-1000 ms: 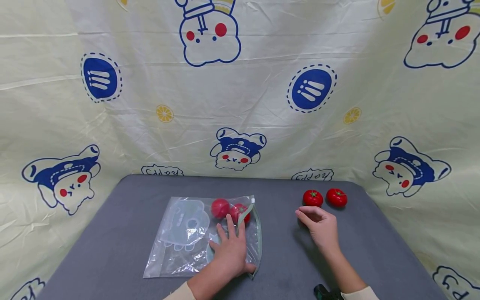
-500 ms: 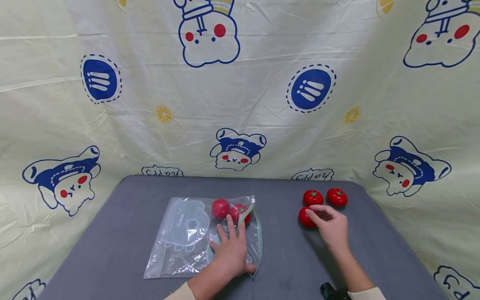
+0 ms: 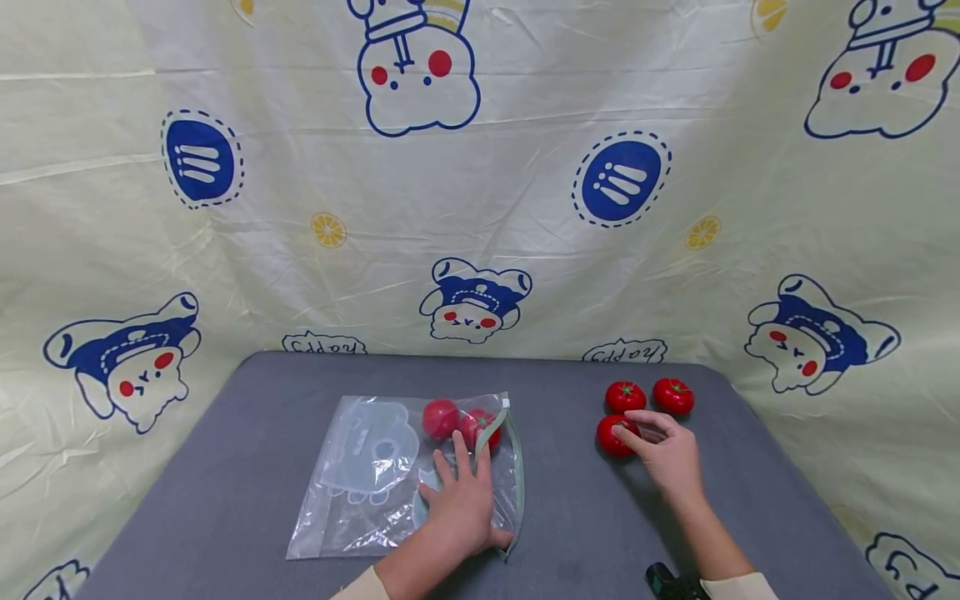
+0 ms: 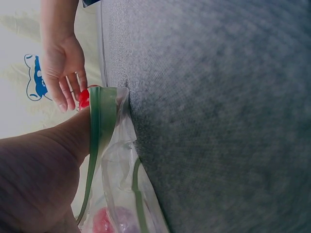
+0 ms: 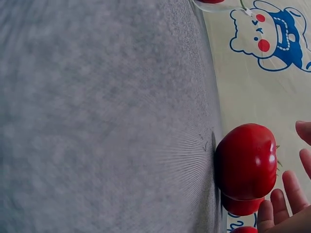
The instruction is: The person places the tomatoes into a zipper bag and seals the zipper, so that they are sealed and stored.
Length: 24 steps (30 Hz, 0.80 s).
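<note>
A clear zip bag (image 3: pixel 352 521) lies flat with two red tomatoes (image 3: pixel 441 418) inside its upper right part. My left hand (image 3: pixel 459 504) rests on the bag, fingers spread, beside its green-edged mouth. In the left wrist view the green strip (image 4: pixel 95 131) stands near the left hand (image 4: pixel 39 179). My right hand (image 3: pixel 670 454) hovers at the right side of the nearest loose tomato (image 3: pixel 612 437), thumb and fingers loosely bent. The right wrist view shows these fingers parted and clear of the big front tomato (image 5: pixel 247 162); part of the hand is out of frame.
Two more loose tomatoes (image 3: pixel 625 397) sit just behind the nearest one, towards the back right of the grey table (image 3: pixel 247 467). A pale printed cloth (image 3: pixel 525 208) hangs behind the table. A black object (image 3: pixel 663 581) is by the right wrist.
My right hand has moved right and slightly nearer the table's front, uncovering the nearest loose tomato that it hid a second ago. My left hand and the bag keep their place.
</note>
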Tool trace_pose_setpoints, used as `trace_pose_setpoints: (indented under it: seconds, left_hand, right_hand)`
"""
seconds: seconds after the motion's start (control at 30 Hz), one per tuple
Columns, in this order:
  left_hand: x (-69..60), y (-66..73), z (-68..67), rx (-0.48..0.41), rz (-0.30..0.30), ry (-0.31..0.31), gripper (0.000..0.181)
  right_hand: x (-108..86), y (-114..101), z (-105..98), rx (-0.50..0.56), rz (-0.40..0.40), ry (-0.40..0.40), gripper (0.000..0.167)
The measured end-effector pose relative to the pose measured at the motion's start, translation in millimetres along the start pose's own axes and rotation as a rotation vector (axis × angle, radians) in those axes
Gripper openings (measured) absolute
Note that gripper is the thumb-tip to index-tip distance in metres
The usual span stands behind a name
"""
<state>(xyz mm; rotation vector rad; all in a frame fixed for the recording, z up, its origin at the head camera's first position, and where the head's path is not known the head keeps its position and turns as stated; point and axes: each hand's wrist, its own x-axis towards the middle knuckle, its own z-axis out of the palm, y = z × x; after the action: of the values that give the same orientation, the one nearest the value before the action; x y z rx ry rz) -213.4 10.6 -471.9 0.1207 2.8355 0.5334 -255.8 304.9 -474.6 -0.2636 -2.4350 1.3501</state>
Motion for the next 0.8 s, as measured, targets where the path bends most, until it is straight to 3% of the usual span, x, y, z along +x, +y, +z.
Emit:
trace_pose_setpoints:
  seconds: [0.27, 0.53, 0.8]
  left_hand:
    - [0.4, 0.2, -0.7, -0.002, -0.001, -0.008, 0.128]
    - [-1.0, -0.1, -0.3, -0.001, 0.005, 0.003, 0.128]
    - [0.9, 0.2, 0.4, -0.004, 0.001, -0.003, 0.127]
  right_hand:
    - [4.3, 3.5, -2.5, 0.025, 0.076, -0.066, 0.055]
    - [9.0, 7.1, -0.7, 0.012, 0.162, -0.183, 0.069]
    - [12.0, 11.3, 0.9, 0.048, 0.188, -0.240, 0.076]
